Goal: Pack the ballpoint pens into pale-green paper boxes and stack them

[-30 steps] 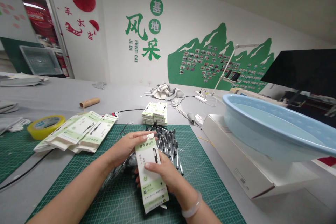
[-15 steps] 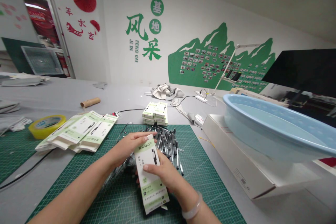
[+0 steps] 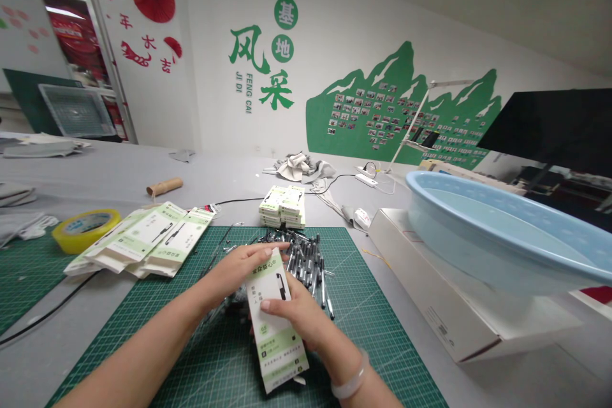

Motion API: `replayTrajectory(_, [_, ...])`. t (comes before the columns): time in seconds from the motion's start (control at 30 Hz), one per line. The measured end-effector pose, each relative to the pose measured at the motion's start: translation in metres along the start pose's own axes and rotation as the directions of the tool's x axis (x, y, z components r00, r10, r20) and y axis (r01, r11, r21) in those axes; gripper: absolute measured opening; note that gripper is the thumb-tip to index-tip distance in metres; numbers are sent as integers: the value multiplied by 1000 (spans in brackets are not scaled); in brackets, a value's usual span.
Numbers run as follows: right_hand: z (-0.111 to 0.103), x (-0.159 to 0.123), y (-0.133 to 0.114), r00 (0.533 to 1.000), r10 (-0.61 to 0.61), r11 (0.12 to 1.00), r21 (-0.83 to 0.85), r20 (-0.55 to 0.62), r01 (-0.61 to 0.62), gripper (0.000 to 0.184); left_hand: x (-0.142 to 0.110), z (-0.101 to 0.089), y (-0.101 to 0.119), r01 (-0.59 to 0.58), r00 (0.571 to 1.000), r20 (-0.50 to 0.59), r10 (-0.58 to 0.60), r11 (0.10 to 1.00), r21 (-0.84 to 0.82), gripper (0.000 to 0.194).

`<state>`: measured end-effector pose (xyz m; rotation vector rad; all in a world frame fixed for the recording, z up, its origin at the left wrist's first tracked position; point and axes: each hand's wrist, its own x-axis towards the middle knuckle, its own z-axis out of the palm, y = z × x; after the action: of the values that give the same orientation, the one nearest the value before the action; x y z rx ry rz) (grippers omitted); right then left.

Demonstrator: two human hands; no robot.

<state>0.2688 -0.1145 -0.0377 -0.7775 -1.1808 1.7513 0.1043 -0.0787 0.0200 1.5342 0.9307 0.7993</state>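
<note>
Two hands on one pen box (image 3: 276,325), held over the green cutting mat (image 3: 363,325) at roughly 6 o'clock in the view. Left hand (image 3: 241,266) is curled over the box's top end, fingers closed on the flap area. Right hand (image 3: 299,319) cradles the box from its right side, thumb pressed across the printed front. Both hands are closed on it; the box sits tilted, lower end toward the person.

Loose pens (image 3: 306,261) lie heaped on the mat just beyond the hands, at 12 o'clock from the box; some seem to run under the left wrist. Flat unfolded boxes (image 3: 148,239) fan out at 10 o'clock, with a roll of yellow tape (image 3: 85,228) farther left. A small stack of filled boxes (image 3: 283,206) stands past the pens. At 3 o'clock, a pale blue basin (image 3: 497,229) rests on a white carton (image 3: 449,306).

Risks, as I judge them: the top flap could crease if the left fingers press off-square. The thin card may buckle under the thumb. A forearm sweeping the pile would likely roll pens off the mat. Whether the box holds pens I cannot tell.
</note>
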Motion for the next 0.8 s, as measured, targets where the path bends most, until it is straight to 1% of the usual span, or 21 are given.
replayTrajectory(0.07, [-1, 1, 0, 1000, 14, 1000, 11, 1, -14, 57, 0, -1, -2, -49, 999, 27, 46, 987, 154, 48])
replayTrajectory(0.13, [-2, 2, 1, 999, 37, 999, 27, 14, -37, 62, 0, -3, -4, -126, 991, 78, 107, 945, 302, 48])
replayTrajectory(0.2, [-3, 2, 1, 998, 54, 998, 41, 30, -55, 66, 0, -6, -5, -180, 982, 123, 143, 904, 387, 50])
replayTrajectory(0.5, [-1, 1, 0, 994, 87, 994, 65, 67, -91, 64, -8, -11, 0, -219, 965, 231, 121, 858, 465, 58])
replayTrajectory(0.6, [-1, 1, -3, 992, 98, 992, 76, 83, -104, 62, -12, -15, 5, -222, 963, 244, 117, 859, 462, 64])
replayTrajectory(0.7, [-5, -2, -8, 975, 145, 984, 79, 167, -160, 59, -17, -24, 11, -235, 953, 280, 119, 872, 430, 76])
replayTrajectory(0.8, [-10, -5, -13, 922, 241, 965, 31, 302, -262, 53, -22, -34, 16, -285, 912, 402, 85, 835, 471, 86])
